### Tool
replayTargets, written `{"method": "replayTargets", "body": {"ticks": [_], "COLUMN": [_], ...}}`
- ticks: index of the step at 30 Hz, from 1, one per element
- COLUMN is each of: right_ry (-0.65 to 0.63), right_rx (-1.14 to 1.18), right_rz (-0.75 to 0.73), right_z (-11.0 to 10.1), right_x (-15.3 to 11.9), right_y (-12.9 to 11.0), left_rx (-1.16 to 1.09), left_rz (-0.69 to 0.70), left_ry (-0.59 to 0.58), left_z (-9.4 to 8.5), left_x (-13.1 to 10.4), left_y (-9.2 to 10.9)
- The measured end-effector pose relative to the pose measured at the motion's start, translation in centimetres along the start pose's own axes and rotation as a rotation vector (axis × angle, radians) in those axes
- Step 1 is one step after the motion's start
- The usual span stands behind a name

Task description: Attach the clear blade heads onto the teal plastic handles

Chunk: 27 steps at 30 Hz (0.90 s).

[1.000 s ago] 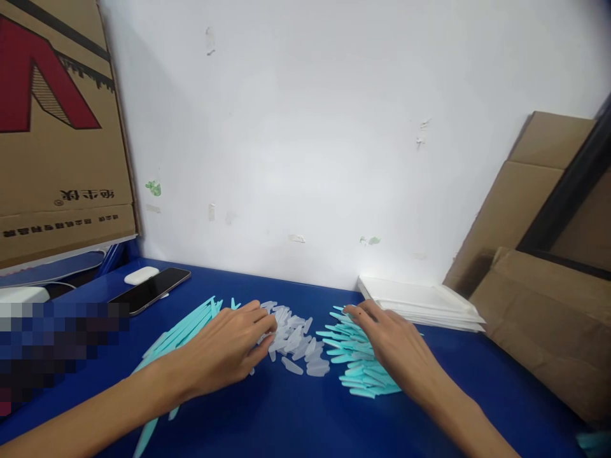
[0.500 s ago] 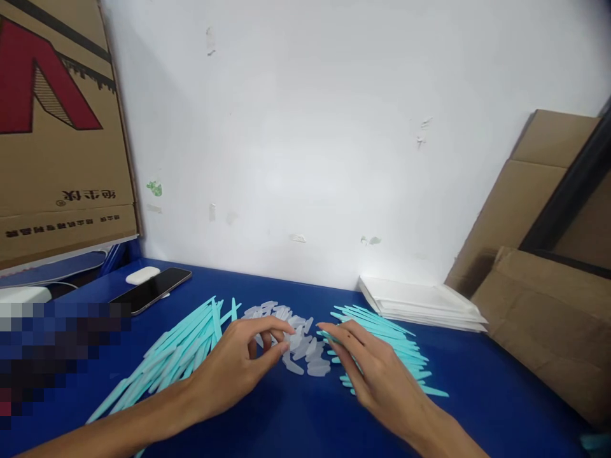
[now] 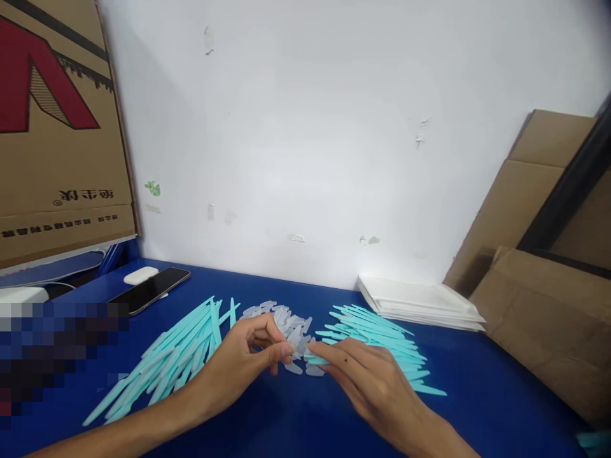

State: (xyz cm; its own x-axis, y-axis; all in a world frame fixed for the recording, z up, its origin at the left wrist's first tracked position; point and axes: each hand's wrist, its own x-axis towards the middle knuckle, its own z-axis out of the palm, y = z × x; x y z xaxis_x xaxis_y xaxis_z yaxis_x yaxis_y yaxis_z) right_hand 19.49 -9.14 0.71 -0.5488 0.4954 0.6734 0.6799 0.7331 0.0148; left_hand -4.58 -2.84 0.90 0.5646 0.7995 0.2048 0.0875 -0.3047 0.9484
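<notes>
My right hand (image 3: pixel 370 375) pinches a slim teal eyebrow razor (image 3: pixel 316 360), its end poking out past the fingertips to the left. Facing it, my left hand (image 3: pixel 255 350) has thumb and forefinger pressed together; whatever small piece they hold blends into the clear pieces behind. Between and beyond both hands lies a heap of translucent blade caps (image 3: pixel 286 316). Left of my left hand is a pile of teal razors with pale covers (image 3: pixel 165 356). More teal razors (image 3: pixel 377 327) lie in a fanned row behind my right hand.
A stack of white flat sheets or trays (image 3: pixel 420 302) sits by the wall at the back right. A phone (image 3: pixel 153 289) and a white case (image 3: pixel 140 275) lie back left on the blue table (image 3: pixel 305 420). Cardboard (image 3: pixel 539 331) leans at right; a large carton (image 3: pixel 62 159) stands left.
My right hand has moved left and slightly down with the razor, closer to my left hand. The left fingertips have closed together. The piles look the same.
</notes>
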Motion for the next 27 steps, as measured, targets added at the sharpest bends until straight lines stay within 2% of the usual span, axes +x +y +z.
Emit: {"method": "replayTargets", "body": {"ticks": [14, 19, 23, 27], "right_ry": [-0.023, -0.031, -0.056, -0.058], "right_rx": [0.076, 0.096, 0.200, 0.272], "right_rz": [0.011, -0.008, 0.012, 0.046], "right_z": [0.6, 0.9, 1.0, 1.1], "right_x": [-0.1, -0.3, -0.5, -0.6], "right_y": [-0.5, -0.9, -1.1, -1.2], "left_rx": [-0.102, 0.026, 0.131, 0.139], "left_rz": [-0.033, -0.053, -0.062, -0.060], "left_ry": [-0.045, -0.075, -0.082, -0.075], "left_z": [0.6, 1.0, 1.3, 1.4], "left_x": [-0.4, -0.8, -0.9, -0.9], "left_y": [-0.4, -0.3, 0.0, 0.0]}}
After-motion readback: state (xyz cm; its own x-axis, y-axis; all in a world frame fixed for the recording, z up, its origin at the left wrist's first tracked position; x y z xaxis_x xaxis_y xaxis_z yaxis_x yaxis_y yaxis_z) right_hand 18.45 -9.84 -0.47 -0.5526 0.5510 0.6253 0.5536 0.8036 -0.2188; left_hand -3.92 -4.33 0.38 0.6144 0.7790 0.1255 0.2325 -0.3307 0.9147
